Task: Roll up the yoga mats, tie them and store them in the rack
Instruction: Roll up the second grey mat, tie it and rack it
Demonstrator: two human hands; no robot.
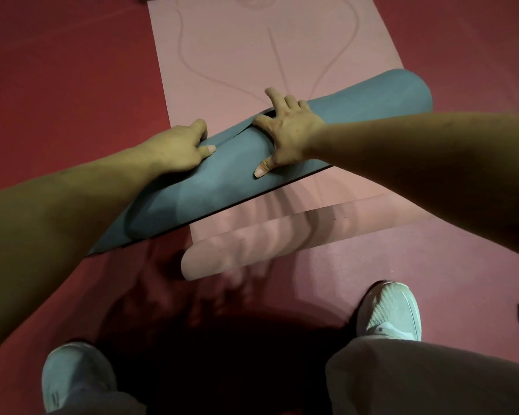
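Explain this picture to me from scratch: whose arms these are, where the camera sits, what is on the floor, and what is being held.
There is no machine here. A person wears one wide-angle camera on the head, looking forward and down, so the arms coming in from the bottom are their own.

The left hand and the right hand both press on a blue mat, rolled into a tube. Its loose outer edge shows between the hands, and no tie is visible on it.

The roll lies across a pink mat spread on the red floor. The pink mat's near end is curled over. Below are the person's two pale shoes.
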